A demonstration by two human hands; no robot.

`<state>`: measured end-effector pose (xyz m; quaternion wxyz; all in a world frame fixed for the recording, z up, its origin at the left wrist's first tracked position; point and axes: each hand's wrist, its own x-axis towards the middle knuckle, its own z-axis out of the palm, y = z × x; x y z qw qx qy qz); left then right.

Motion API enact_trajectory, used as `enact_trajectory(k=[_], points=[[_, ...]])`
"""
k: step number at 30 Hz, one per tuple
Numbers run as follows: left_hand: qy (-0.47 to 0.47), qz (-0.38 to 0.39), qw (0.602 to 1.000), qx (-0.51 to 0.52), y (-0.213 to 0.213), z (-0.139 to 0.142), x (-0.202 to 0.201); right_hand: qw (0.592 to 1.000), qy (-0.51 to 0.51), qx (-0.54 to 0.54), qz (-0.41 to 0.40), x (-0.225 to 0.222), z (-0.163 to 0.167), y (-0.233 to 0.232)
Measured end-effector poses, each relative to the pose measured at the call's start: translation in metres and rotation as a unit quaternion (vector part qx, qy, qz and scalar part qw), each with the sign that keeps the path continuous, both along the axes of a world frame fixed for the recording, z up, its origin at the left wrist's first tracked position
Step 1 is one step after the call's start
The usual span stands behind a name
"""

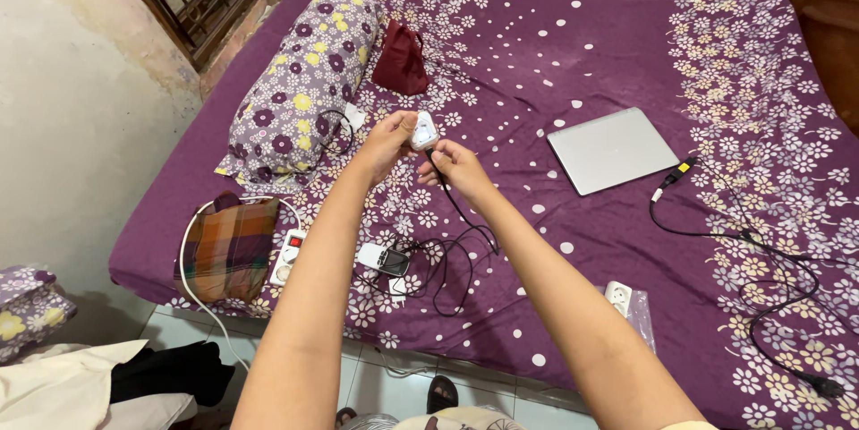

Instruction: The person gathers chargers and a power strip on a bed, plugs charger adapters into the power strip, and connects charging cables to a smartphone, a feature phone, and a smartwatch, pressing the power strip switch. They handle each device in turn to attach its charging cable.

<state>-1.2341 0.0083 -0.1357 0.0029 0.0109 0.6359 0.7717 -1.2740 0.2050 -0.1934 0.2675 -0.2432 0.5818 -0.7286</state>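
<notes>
— What did the hands hold?
— The left hand [386, 142] gripped a small white plastic charger block [423, 131] above the purple flowered bedsheet [537, 45]; the right hand [458, 170] pinched the thin black cable [461, 215] just below that block, fingers closed on it.
— And around the block?
— The cable ran down from it to a tangle beside a small dark phone [386, 260] and a white power strip [288, 255]. Left of the block lay a flowered bolster pillow [304, 81]; above it a dark red cloth pouch [401, 59]; to its right a closed silver laptop [613, 148]
</notes>
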Motion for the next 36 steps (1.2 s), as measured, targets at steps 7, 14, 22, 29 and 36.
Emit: enact_trajectory(k=[7,14,22,29,36], points=[[0.005,0.005,1.0,0.0,-0.005,-0.002,0.004,1.0,-0.006,0.012,0.003,-0.003,0.0,-0.011],[0.005,-0.006,1.0,0.008,-0.013,-0.005,0.01,1.0,-0.012,0.026,-0.005,0.003,-0.003,-0.016],[-0.003,0.002,0.999,0.044,-0.03,-0.012,0.009,1.0,-0.016,0.007,0.001,0.006,-0.008,-0.032],[-0.003,-0.033,0.999,0.037,-0.053,-0.021,0.002,0.999,-0.029,0.007,-0.032,0.009,-0.02,-0.048],[-0.054,-0.094,0.994,0.033,-0.1,-0.039,0.012,0.994,-0.004,0.045,-0.098,0.022,-0.05,-0.077]])
